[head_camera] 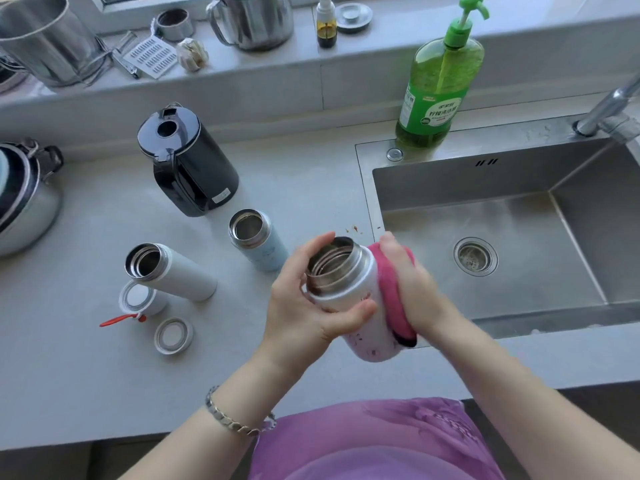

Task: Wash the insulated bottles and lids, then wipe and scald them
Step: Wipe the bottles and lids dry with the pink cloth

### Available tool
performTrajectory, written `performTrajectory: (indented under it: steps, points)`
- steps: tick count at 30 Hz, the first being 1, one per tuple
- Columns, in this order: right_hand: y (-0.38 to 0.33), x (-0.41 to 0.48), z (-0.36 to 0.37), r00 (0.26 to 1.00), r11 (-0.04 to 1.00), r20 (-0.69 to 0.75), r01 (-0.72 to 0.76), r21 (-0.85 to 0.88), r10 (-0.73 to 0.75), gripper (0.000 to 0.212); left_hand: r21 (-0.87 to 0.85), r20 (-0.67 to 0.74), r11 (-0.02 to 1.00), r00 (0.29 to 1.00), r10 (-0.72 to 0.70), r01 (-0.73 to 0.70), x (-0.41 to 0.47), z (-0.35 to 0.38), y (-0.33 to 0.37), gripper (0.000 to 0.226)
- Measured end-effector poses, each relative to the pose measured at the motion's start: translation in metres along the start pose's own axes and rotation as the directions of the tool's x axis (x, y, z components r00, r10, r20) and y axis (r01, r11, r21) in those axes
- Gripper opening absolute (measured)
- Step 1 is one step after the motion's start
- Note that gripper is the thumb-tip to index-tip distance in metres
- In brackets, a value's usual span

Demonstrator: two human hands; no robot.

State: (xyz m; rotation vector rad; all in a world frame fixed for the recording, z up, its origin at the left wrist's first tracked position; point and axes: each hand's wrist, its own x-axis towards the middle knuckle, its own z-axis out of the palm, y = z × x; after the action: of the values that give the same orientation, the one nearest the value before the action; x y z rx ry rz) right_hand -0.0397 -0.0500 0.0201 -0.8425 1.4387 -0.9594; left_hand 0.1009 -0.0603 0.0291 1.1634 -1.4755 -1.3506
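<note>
Left hand (298,306) grips bottle (363,271); right hand (414,285) holds pink cloth (393,296) against it.

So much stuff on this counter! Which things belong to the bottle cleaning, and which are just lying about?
Part of the job: white-and-pink bottle, pink cloth, blue bottle, white bottle, strapped lid, round lid, kettle, dish soap, sink.
Just lying about: steel mug, spray bottle, grater, big steel pot.

Left hand (304,306) grips the bottle (367,344) near its neck, thumb and fingers curled. Right hand (412,282), opposite, wraps a pink cloth (389,289) against its side.
</note>
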Motion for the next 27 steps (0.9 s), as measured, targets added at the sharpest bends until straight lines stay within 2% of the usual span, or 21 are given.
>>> performTrajectory:
  steps: [2,3,4,6,7,8,11,13,15,17,20,23,27]
  points:
    - [-0.009,0.01,-0.005,0.979,0.965,0.157,-0.163,0.207,0.132,0.046,0.011,0.06,0.999,0.997,0.049,-0.05,-0.003,0.002,0.001,0.069]
    - [-0.009,0.009,-0.006,0.971,0.949,0.186,-0.194,0.251,0.149,0.045,0.018,0.061,0.999,0.997,0.042,-0.044,-0.003,0.004,0.001,0.07]
    - [-0.007,0.007,-0.005,0.978,0.951,0.147,-0.184,0.25,0.151,0.044,0.013,0.033,1.0,0.999,0.011,-0.011,-0.002,0.005,0.001,0.071]
    - [0.004,0.0,0.005,0.997,0.997,-0.055,-0.047,0.058,0.051,0.037,-0.006,-0.067,0.996,0.994,-0.089,0.088,0.004,0.005,0.002,0.076]
    - [0.009,-0.008,0.011,0.992,0.997,-0.108,0.055,-0.05,-0.06,0.029,-0.014,-0.103,0.991,0.986,-0.134,0.133,0.008,0.003,0.001,0.077]
    - [0.01,-0.015,0.016,0.989,0.991,-0.099,0.104,-0.08,-0.112,0.026,-0.013,-0.116,0.987,0.981,-0.158,0.157,0.011,0.001,0.001,0.076]
    - [0.012,-0.025,0.01,0.985,0.996,0.148,0.093,-0.007,-0.091,0.056,0.029,-0.084,0.982,0.98,-0.181,0.184,0.014,-0.005,0.004,0.089]
    - [0.011,-0.027,0.002,0.954,0.993,0.284,0.112,-0.026,-0.1,0.06,0.008,-0.091,0.971,0.967,-0.238,0.239,0.013,-0.006,0.005,0.111]
    - [0.015,-0.029,0.001,0.965,0.984,0.215,0.165,-0.062,-0.149,0.061,-0.033,-0.087,0.959,0.955,-0.284,0.283,0.009,-0.006,0.006,0.114]
    - [0.019,-0.031,0.004,0.983,0.984,0.054,0.176,-0.028,-0.175,0.074,-0.053,-0.018,0.946,0.947,-0.321,0.32,0.006,-0.002,0.008,0.097]
    - [0.009,-0.028,0.005,0.992,0.989,-0.1,0.09,0.116,-0.078,0.053,-0.02,0.129,0.923,0.916,-0.379,0.385,0.003,0.003,0.011,0.077]
    - [0.005,-0.028,0.005,0.997,0.998,-0.077,0.004,0.056,0.0,0.06,-0.044,0.147,0.917,0.911,-0.386,0.396,0.003,0.003,0.01,0.066]
    - [0.004,-0.035,0.004,0.998,0.997,0.015,0.065,-0.04,-0.064,0.048,0.006,0.148,0.941,0.93,-0.336,0.339,0.002,0.0,0.012,0.079]
